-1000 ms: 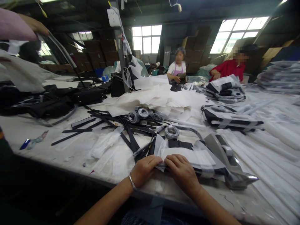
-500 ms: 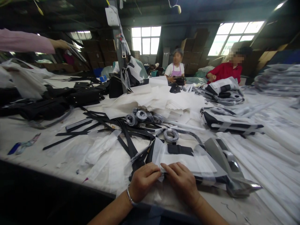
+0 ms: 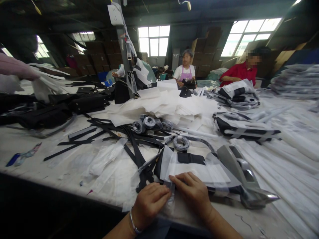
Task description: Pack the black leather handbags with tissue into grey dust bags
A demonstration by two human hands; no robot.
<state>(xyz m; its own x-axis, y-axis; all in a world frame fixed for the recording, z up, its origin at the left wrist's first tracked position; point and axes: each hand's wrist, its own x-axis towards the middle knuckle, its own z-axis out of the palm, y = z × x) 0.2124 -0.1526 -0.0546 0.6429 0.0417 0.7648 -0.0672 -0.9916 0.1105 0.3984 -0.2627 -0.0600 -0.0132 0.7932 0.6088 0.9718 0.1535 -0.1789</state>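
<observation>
A black bag wrapped in white sheet (image 3: 213, 172) lies at the table's front, with a flat black piece (image 3: 190, 158) on top. My left hand (image 3: 152, 201), wearing a metal bangle, is closed on a strip of clear plastic film (image 3: 170, 198) at the bag's near left corner; its fingers are pressed together. Beside it, my right hand (image 3: 193, 192) is closed at the bag's near edge, fingertips pressing on the white wrapping. Its thumb is hidden. Close to the right of the bag stands a grey tape dispenser (image 3: 245, 179).
Black straps (image 3: 134, 142) and a plastic-wrapped coil (image 3: 181, 143) lie beyond the bag. White sheets (image 3: 161, 104) are heaped behind. More wrapped bags (image 3: 245, 127) lie at right, black bags (image 3: 87, 102) at left. Co-workers sit across; a pink sleeve (image 3: 17, 66) reaches in from the left.
My left hand has moved down and slightly left, showing more of the clear film between the hands. My right hand stays nearly still. The pink-sleeved arm has swung lower and back to the left.
</observation>
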